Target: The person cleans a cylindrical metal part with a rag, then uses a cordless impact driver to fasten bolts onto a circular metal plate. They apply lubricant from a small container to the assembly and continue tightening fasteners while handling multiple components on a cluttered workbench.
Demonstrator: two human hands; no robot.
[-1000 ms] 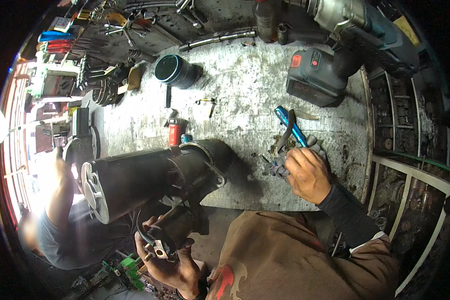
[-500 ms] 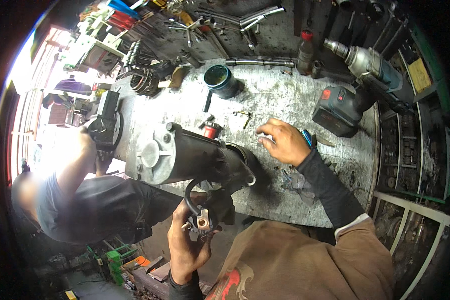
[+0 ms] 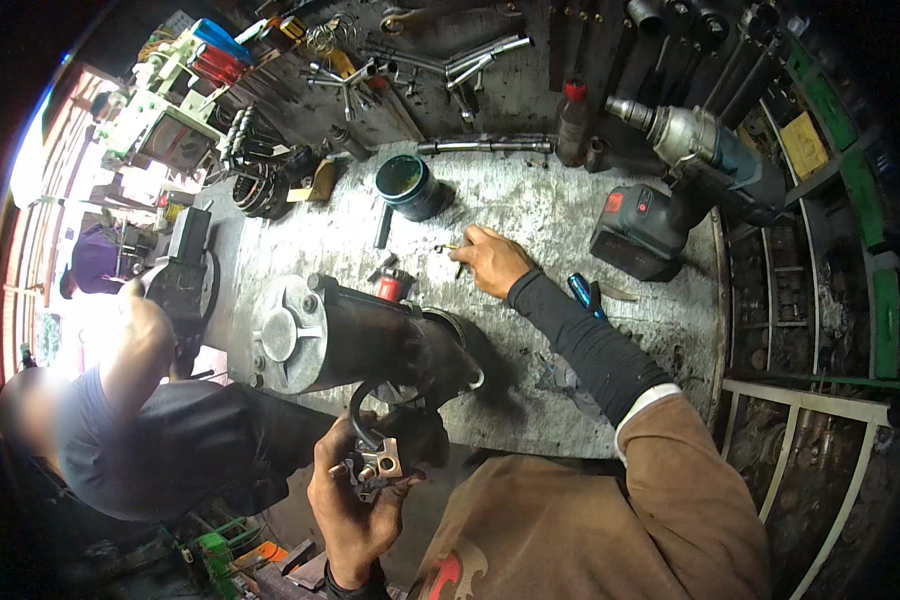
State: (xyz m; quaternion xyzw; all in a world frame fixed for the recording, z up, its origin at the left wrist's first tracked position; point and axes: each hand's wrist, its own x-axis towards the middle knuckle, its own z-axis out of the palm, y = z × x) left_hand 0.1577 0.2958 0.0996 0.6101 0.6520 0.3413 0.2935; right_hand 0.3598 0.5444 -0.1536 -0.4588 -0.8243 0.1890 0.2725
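Note:
A grey starter motor point(image 3: 355, 340) with a ribbed round end lies at the table's near edge, a black cable point(image 3: 358, 405) curving down from it. Below the motor my left hand point(image 3: 350, 520) is closed around a small metal part with a copper-coloured, holed block point(image 3: 386, 458), right by the cable's lower end. My right hand point(image 3: 495, 265) is stretched over the table with fingertips pinched at a small brass-coloured part point(image 3: 444, 248); the fingers partly hide it. A red-and-black part point(image 3: 394, 285) sits behind the motor.
An open dark-blue tub point(image 3: 407, 190) stands mid-table. To the right are a cordless impact wrench point(image 3: 640, 230) and a blue-handled tool point(image 3: 582, 292). A bottle with a red cap point(image 3: 573, 125) stands at the back. On the left, another person point(image 3: 170, 420) works at a vise point(image 3: 175, 275).
My right hand has reached forward and left to the small brass-coloured part, uncovering the blue-handled tool. The copper-coloured block in my left hand has turned slightly. The whole view has shifted.

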